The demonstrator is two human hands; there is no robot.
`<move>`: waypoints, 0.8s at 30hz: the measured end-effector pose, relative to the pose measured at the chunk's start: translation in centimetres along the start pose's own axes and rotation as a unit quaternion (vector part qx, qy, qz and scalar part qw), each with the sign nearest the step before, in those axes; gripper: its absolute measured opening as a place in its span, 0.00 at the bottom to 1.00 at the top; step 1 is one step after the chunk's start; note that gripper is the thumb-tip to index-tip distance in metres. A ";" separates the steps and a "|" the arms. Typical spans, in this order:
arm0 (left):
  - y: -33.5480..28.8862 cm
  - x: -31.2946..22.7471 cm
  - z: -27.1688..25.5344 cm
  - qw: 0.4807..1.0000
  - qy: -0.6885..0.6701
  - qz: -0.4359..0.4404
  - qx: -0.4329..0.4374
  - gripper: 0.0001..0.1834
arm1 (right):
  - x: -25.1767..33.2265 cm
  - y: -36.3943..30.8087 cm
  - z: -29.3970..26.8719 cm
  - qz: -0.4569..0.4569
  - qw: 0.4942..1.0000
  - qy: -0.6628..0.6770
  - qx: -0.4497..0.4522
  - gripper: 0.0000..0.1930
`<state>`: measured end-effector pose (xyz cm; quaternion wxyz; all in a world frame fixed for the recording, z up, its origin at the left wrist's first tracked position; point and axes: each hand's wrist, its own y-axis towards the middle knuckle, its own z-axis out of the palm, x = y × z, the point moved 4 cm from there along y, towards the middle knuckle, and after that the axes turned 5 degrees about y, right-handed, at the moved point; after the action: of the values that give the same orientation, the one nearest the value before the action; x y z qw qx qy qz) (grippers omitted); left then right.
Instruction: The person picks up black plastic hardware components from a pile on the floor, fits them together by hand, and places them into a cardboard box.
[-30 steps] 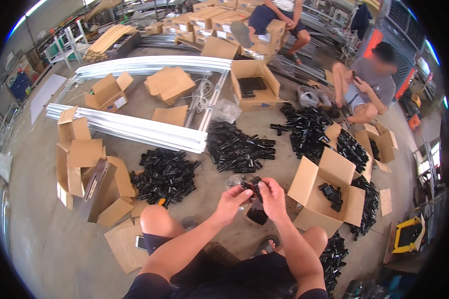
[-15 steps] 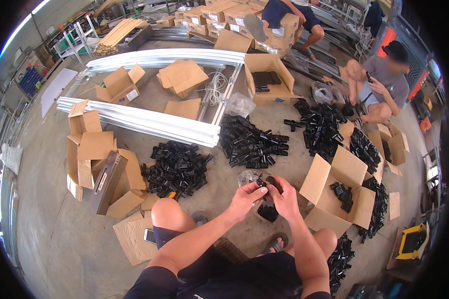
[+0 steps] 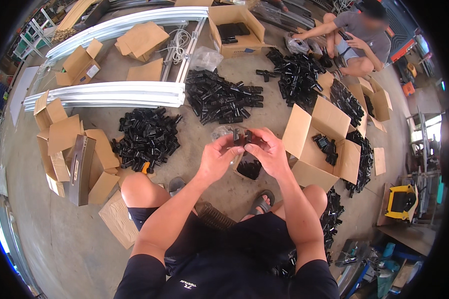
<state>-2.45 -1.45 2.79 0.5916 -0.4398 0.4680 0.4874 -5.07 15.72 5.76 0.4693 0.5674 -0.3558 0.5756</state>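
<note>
My left hand [image 3: 217, 158] and my right hand [image 3: 269, 153] are raised close together over the floor in front of me. Pinched in the left fingers is a small black plastic part [image 3: 237, 134], held upright. A second black plastic part [image 3: 248, 135] is gripped by the right fingers, side by side with the first and nearly touching it. Whether the two parts join is hidden by my fingertips. Below the hands stands a small open carton [image 3: 249, 169] with small dark pieces in it. A clear plastic bag [image 3: 221, 132] lies just behind my left hand.
Heaps of black plastic fittings lie at left [image 3: 147, 137], centre [image 3: 222, 97] and far right [image 3: 299, 77]. An open cardboard box [image 3: 351, 159] holding a few fittings stands right. White metal profiles [image 3: 110, 94] span the left floor. A co-worker [image 3: 361, 40] sits at far right.
The view has tilted and shifted, so the floor things appear higher and further left. My hands have turned the parts from a huddled grip to upright, side by side. The co-worker's arm now reaches toward a plastic bag.
</note>
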 end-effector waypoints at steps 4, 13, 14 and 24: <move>-0.3 -1.1 0.2 0.999 0.049 0.007 0.019 0.20 | 0.9 -0.4 0.3 -0.021 0.999 -0.035 0.016 0.18; -0.3 -1.1 0.1 0.998 0.043 0.028 0.041 0.21 | 1.6 -0.5 0.4 -0.073 0.996 -0.042 0.020 0.19; -0.3 -1.1 0.1 0.997 0.051 0.031 0.043 0.21 | 1.8 -0.5 0.5 -0.079 0.995 -0.053 0.023 0.19; -0.6 -1.5 0.1 0.982 0.175 0.070 0.032 0.20 | 1.9 -0.8 0.4 -0.055 0.991 -0.102 0.063 0.22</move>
<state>-2.02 -1.71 4.29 0.4791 -0.4651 0.6092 0.4279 -4.02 15.80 7.58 0.4246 0.6705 -0.3327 0.5093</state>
